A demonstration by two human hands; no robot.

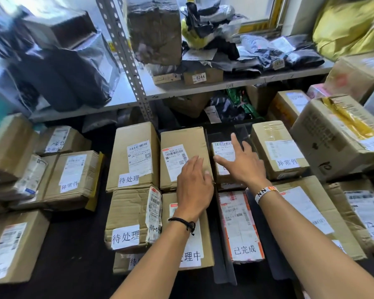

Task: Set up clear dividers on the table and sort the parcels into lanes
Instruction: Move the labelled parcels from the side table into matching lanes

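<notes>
The left hand (194, 182) lies flat, fingers straight, on a brown parcel (181, 147) toward the far edge of the desk (73, 244). The right hand (244, 164) is spread wide over the small parcel (221, 152) just beside it, gripping nothing. That small parcel sits between two clear dividers (222, 264), so the person would do well to steady the brown parcel and nudge the small one straight along its lane without tipping either divider.
</notes>
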